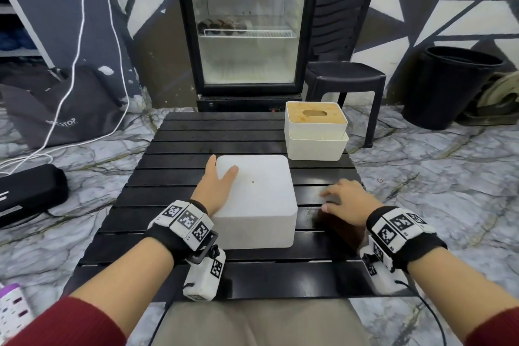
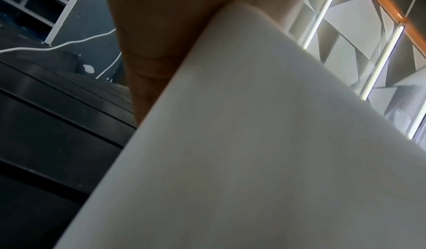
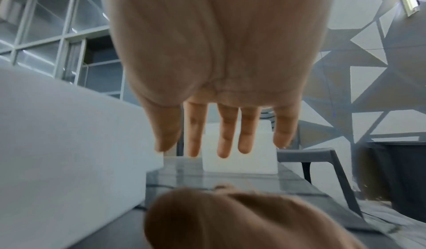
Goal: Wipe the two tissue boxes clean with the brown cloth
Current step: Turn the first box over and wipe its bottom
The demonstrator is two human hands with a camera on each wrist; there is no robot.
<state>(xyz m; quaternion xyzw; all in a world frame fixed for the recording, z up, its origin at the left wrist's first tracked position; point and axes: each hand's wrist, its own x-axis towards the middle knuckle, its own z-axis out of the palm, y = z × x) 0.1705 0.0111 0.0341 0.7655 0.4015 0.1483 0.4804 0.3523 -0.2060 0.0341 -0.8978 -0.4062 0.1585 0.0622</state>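
The left hand (image 1: 214, 187) lies against the left side of the smooth, matte white tissue box (image 1: 257, 199) with rounded corners, thumb laid straight on its top, fingers down its far-left side. The right hand (image 1: 346, 202) hovers, fingers spread and straight, gripping nothing, over the soft, rumpled brown cloth (image 3: 242, 218) lying just beneath its palm on the slatted black table (image 1: 224, 132). Beyond the right hand stands the second tissue box (image 1: 316, 132), cream-walled with a slotted wooden lid.
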